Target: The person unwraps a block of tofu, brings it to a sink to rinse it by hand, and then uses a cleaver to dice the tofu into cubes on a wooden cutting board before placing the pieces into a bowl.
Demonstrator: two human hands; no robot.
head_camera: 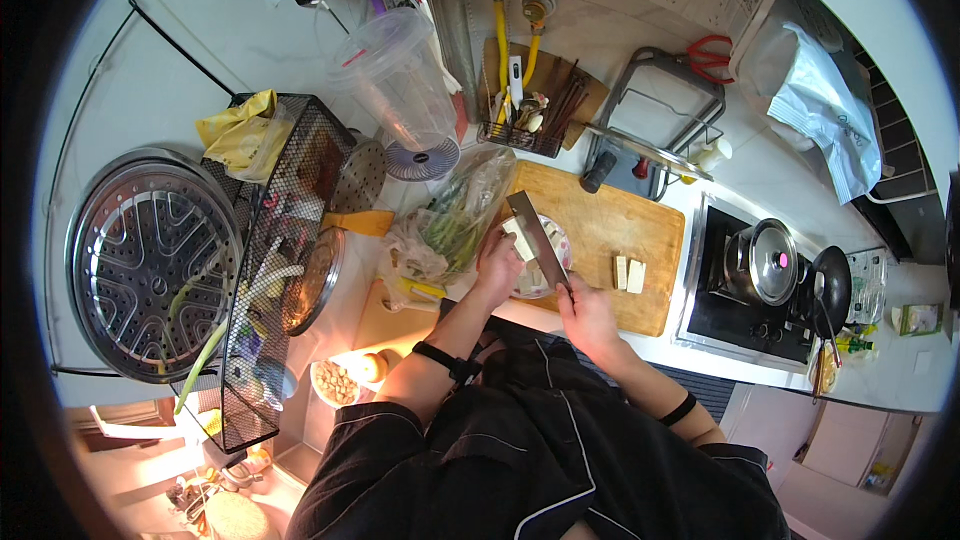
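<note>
My right hand (590,321) grips the handle of a cleaver (540,238), its broad blade slanting up and left above a patterned plate (564,238). White blocks that look like tofu (517,237) show along the blade's left side. The fingers of my left hand (499,271) hold the nearest of these at the blade. More white pieces (531,280) lie on the plate, partly hidden by the blade and my hands. Two further white pieces (628,274) rest on the right part of the wooden cutting board (600,214), close together.
Left of the board lies a plastic bag of green vegetables (457,229). A black mesh rack (281,240) stands farther left. On the right, a lidded pot (772,262) and a wok (830,289) sit by the cooktop (709,307). Behind are a utensil basket (521,136) and a clear bucket (405,82).
</note>
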